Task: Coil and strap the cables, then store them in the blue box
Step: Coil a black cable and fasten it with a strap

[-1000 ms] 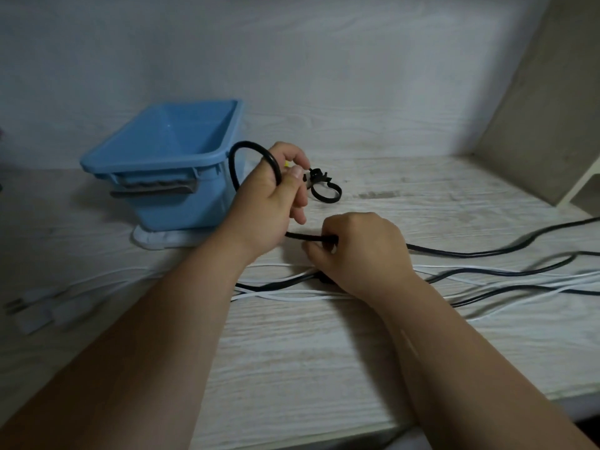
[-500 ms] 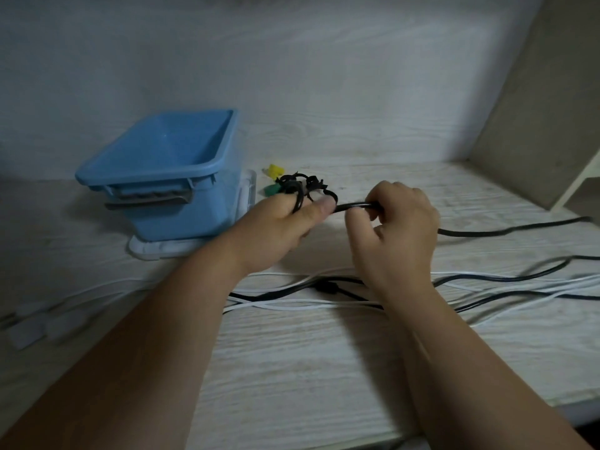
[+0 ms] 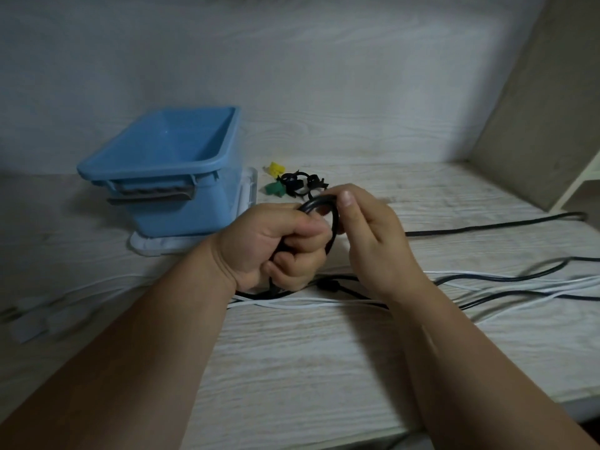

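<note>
Looped black cable [image 3: 316, 203] (both hands [image 3: 272, 241] [image 3: 373, 235])

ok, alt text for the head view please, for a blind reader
Two bare hands hold a looped black cable above a pale wooden table: the left hand grips the loop, the right hand pinches its top. Behind them sit an open blue box and a small pile of black, green and yellow straps; loose black and white cables trail off to the right.

Left hand [image 3: 276, 241] and right hand [image 3: 373, 235] hold a black cable [image 3: 313, 205] loop.
</note>
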